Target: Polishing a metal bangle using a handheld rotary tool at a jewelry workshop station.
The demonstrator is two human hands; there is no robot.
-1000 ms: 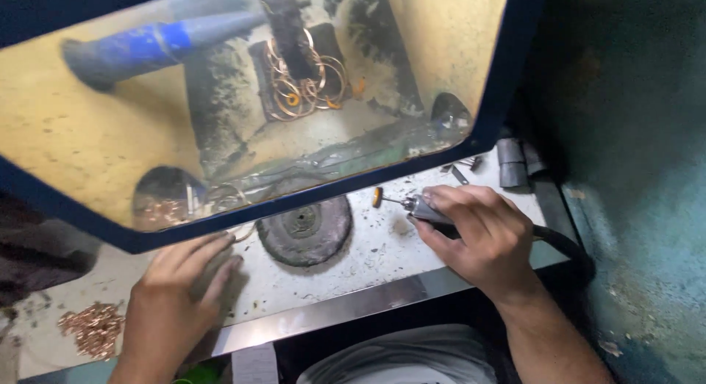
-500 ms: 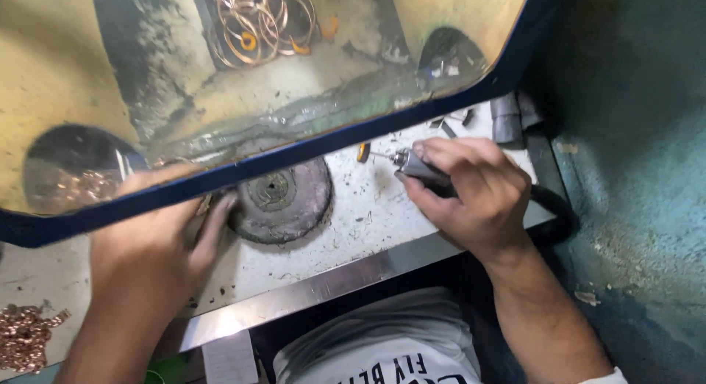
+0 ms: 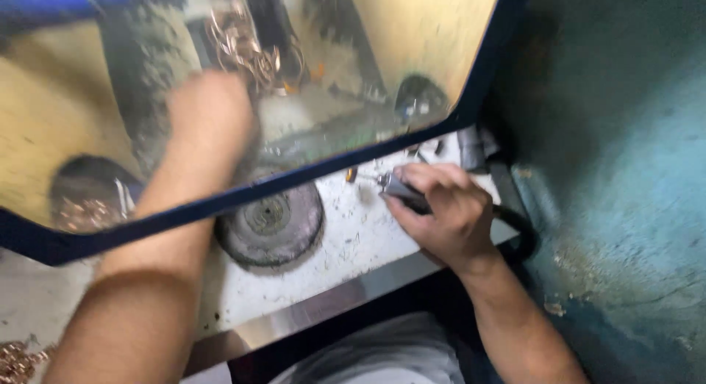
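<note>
Single head view, looking steeply down, close over workbench [image 3: 353,244]

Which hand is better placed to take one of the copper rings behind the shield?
Left. The left hand is already behind the shield, right beside the rings. The right hand is outside it, busy holding a tool on the table.

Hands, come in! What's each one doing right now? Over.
Right hand gripping a dark rotary handpiece over the white bench. Left hand reaching behind the blue-framed shield toward copper-coloured rings; blurred, grip unclear. Round disc between the hands.
</note>
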